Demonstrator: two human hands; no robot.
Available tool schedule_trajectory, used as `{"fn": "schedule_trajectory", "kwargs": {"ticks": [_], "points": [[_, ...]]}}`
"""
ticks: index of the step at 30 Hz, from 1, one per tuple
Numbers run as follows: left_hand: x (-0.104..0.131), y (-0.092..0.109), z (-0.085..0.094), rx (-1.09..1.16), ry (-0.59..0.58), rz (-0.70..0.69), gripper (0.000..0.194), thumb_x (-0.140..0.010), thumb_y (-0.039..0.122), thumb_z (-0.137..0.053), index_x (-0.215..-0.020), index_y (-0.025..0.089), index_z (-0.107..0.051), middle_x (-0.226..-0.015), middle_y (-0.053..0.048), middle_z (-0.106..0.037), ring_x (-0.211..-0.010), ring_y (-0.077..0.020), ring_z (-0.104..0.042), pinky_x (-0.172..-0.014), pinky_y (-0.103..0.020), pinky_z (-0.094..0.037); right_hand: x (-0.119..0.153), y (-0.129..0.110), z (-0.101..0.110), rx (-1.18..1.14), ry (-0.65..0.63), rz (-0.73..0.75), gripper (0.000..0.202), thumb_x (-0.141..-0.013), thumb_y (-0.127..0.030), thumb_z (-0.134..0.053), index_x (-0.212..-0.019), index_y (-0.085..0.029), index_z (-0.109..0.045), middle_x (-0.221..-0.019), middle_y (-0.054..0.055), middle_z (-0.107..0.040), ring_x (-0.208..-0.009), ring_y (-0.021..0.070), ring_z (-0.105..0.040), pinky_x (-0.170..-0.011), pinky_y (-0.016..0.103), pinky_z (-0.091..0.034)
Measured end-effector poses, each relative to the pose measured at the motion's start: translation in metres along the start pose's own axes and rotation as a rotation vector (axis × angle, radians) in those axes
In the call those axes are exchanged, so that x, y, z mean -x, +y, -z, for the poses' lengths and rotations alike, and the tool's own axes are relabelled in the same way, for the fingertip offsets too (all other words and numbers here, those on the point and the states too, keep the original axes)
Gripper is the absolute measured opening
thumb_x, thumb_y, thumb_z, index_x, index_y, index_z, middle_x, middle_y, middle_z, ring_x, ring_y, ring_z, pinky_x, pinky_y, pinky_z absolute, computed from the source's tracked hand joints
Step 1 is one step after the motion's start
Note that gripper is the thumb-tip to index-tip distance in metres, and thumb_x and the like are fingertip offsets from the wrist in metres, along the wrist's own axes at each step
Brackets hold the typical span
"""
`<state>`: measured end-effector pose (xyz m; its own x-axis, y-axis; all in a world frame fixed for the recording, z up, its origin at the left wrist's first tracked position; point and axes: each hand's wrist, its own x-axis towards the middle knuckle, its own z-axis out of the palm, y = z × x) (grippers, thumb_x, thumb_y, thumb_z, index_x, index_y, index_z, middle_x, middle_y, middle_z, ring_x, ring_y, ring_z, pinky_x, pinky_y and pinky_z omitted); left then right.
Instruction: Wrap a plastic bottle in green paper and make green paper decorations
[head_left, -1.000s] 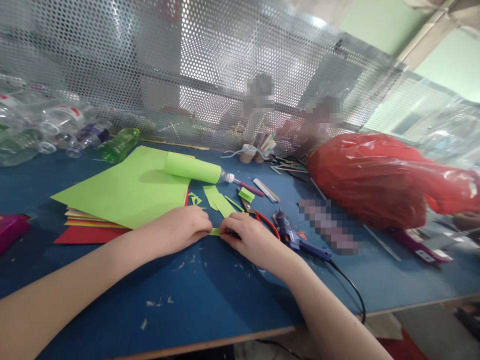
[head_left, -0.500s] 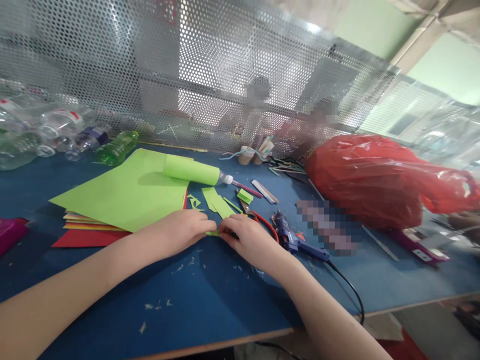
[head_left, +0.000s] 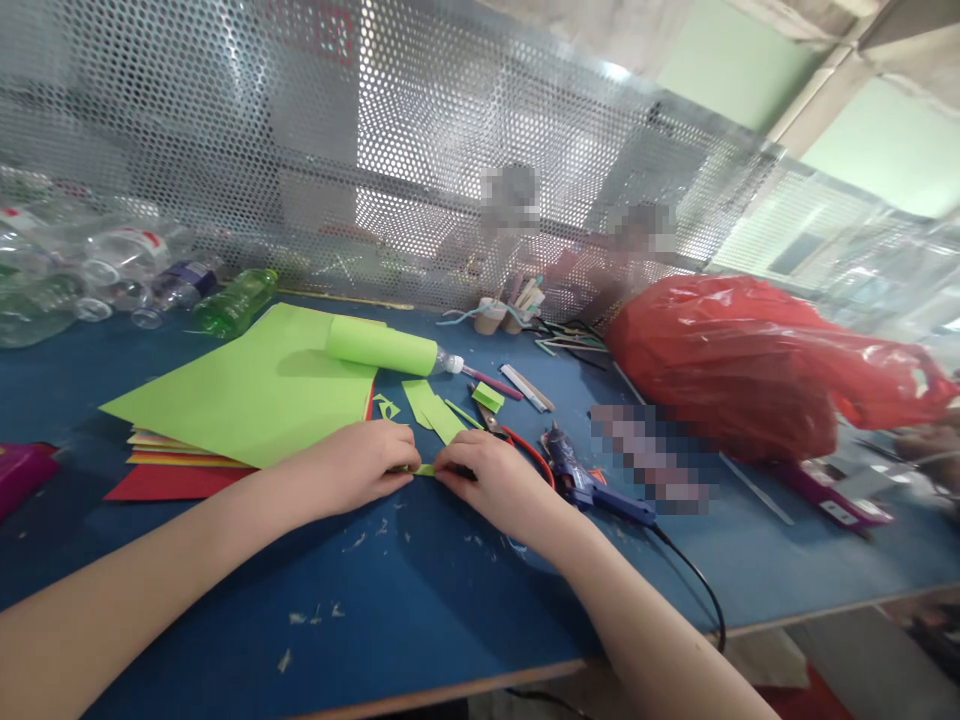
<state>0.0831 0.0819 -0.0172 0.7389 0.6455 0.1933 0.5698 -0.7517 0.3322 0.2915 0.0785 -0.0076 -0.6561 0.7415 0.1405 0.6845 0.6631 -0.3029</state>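
Between my left hand (head_left: 367, 462) and my right hand (head_left: 487, 468) is a narrow strip of green paper (head_left: 425, 470), pinched at both ends just above the blue table. Most of the strip is hidden by my fingers. Beyond my hands lie cut green paper pieces (head_left: 435, 408) and a small folded green piece (head_left: 489, 397). Red-handled scissors (head_left: 530, 448) lie partly behind my right hand. To the left, a sheet of green paper (head_left: 247, 390) tops a stack of coloured sheets, and a bottle wrapped in green paper (head_left: 384, 347) rests across it.
A blue glue gun (head_left: 581, 475) with a black cord lies right of my right hand. Plastic bottles (head_left: 120, 260) crowd the back left. A red plastic bag (head_left: 735, 360) fills the back right, and cups of sticks (head_left: 504, 312) stand by the perforated metal screen (head_left: 300, 150).
My left hand has shifted slightly left and its fingers have curled in more. More of the green strip shows between my hands now.
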Motion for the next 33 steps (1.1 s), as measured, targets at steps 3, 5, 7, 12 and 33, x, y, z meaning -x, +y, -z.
{"fn": "schedule_trajectory", "kwargs": {"ticks": [3,5,7,12,33], "points": [[-0.001,-0.001,-0.003,-0.003,0.008,0.010,0.020,-0.090,0.019,-0.048,-0.085,0.015,-0.067,-0.085,-0.006,-0.063,-0.081,-0.0187,-0.059,-0.074,-0.031,-0.046,0.000,0.000,0.000,0.001,0.008,-0.002,0.011,-0.086,-0.015,-0.058,-0.086,-0.017,-0.069,-0.083,0.004,-0.065,-0.083,0.0164,-0.058,-0.078,0.027,-0.044],[-0.002,-0.001,-0.005,-0.018,0.016,0.013,0.022,-0.091,0.019,-0.046,-0.084,0.015,-0.066,-0.084,-0.006,-0.062,-0.080,-0.0186,-0.058,-0.073,-0.031,-0.046,0.000,-0.001,0.001,0.004,-0.001,-0.015,0.010,-0.085,-0.015,-0.059,-0.085,-0.017,-0.069,-0.083,0.004,-0.065,-0.082,0.0164,-0.058,-0.077,0.027,-0.044],[-0.003,0.000,-0.007,-0.058,0.018,0.005,0.024,-0.092,0.020,-0.044,-0.083,0.015,-0.065,-0.083,-0.006,-0.062,-0.080,-0.0189,-0.058,-0.072,-0.031,-0.046,-0.001,-0.002,0.002,0.002,-0.010,-0.029,0.009,-0.085,-0.015,-0.060,-0.085,-0.017,-0.069,-0.083,0.005,-0.065,-0.082,0.0165,-0.058,-0.077,0.027,-0.044],[-0.002,0.008,-0.008,-0.343,0.003,-0.045,0.026,-0.093,0.016,-0.040,-0.081,0.015,-0.063,-0.078,-0.007,-0.061,-0.077,-0.0215,-0.058,-0.067,-0.033,-0.047,-0.002,-0.004,0.003,0.024,-0.029,-0.047,0.009,-0.084,-0.014,-0.059,-0.085,-0.017,-0.068,-0.084,0.005,-0.066,-0.082,0.0171,-0.059,-0.077,0.028,-0.044],[-0.005,0.003,-0.011,0.008,0.089,0.052,0.015,-0.089,0.018,-0.049,-0.079,0.016,-0.061,-0.079,-0.003,-0.059,-0.078,-0.0179,-0.055,-0.071,-0.030,-0.046,-0.001,-0.007,-0.001,0.153,-0.044,-0.036,0.012,-0.090,-0.016,-0.051,-0.087,-0.016,-0.062,-0.087,0.006,-0.061,-0.085,0.0177,-0.056,-0.075,0.028,-0.043]]}}
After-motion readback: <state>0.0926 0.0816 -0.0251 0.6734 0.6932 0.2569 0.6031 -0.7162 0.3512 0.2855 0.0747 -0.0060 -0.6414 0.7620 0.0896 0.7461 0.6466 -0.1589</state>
